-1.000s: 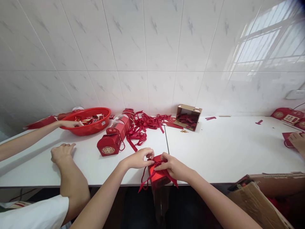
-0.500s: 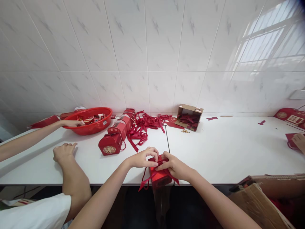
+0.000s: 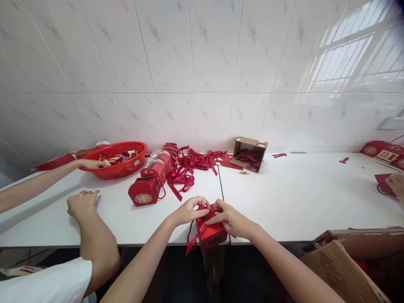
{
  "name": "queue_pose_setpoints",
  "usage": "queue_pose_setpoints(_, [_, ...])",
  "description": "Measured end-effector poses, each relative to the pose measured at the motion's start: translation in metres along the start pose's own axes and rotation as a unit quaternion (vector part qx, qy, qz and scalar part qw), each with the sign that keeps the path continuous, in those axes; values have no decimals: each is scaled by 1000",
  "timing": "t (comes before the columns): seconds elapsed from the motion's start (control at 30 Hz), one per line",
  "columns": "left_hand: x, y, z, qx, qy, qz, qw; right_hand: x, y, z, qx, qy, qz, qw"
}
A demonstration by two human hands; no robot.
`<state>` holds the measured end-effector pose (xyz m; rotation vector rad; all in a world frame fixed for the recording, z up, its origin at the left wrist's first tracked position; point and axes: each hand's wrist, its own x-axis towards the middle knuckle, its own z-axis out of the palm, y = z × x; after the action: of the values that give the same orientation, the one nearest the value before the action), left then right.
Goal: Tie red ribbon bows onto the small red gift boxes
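A small red gift box [image 3: 212,236] stands at the front edge of the white table, partly over the seam. On its top, my left hand [image 3: 192,211] pinches a dark red ribbon [image 3: 193,243] from the left side. My right hand [image 3: 228,216] grips the same ribbon from the right, fingers close to those of the left. One ribbon end hangs down the box's left front, and a bit shows under my right hand. A red cord handle loops at the box's left side. The exact shape of the ribbon between my fingers is hidden.
Left of my hands stands a row of red gift boxes [image 3: 144,191], beside a heap of ribbons [image 3: 198,162]. A co-worker's hand reaches into a red basin [image 3: 126,169] of wrapped sweets. An open cardboard box [image 3: 250,155] lies behind; a large carton [image 3: 356,248] is at right.
Both hands stay at the box top, fingers shifting slightly on the ribbon. The ribbon end under my right hand shows less. The view has turned slightly.
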<state>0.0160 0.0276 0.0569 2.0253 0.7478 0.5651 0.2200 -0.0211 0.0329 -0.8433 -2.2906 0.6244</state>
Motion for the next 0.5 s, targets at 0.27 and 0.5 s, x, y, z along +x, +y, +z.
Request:
queue_pose_setpoints(0.27, [-5, 5, 24, -57, 93, -42, 993, -1, 4, 1, -9, 12, -8, 1000])
queue_pose_setpoints(0.5, [-5, 3, 27, -74, 122, -59, 988, -3, 4, 1, 57, 104, 29, 993])
